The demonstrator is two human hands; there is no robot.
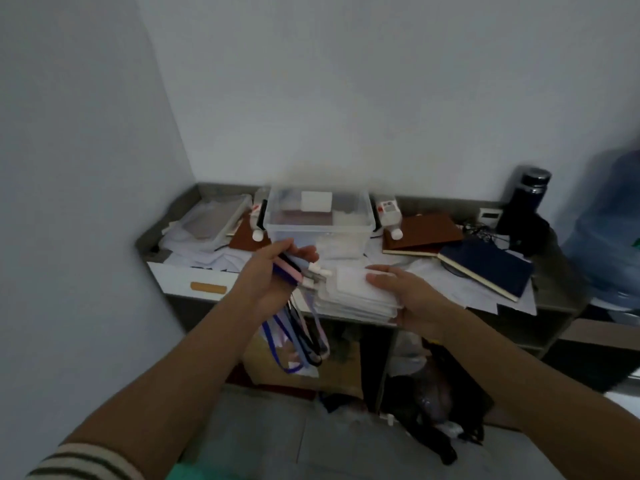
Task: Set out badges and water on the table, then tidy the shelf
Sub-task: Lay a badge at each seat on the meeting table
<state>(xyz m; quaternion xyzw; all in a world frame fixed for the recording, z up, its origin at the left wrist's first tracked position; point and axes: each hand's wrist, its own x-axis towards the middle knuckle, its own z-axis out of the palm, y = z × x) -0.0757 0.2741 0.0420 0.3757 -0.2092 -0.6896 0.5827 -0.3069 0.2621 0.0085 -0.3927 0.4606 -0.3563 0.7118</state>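
Head view puts the badges (353,292) just in front of the clear box (318,220), held off the shelf (557,292). I judge the slick stack could fan out and slide from the right hand (412,296), or the dangling lanyards (294,341) could snag the shelf edge. The left hand (273,278) has its fingers (304,252) curled round the lanyard straps. The right fingers clamp the stack, thumb on top.

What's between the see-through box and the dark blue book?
In the head view, a brown notebook and a small white bottle lie between the clear box and the blue book.
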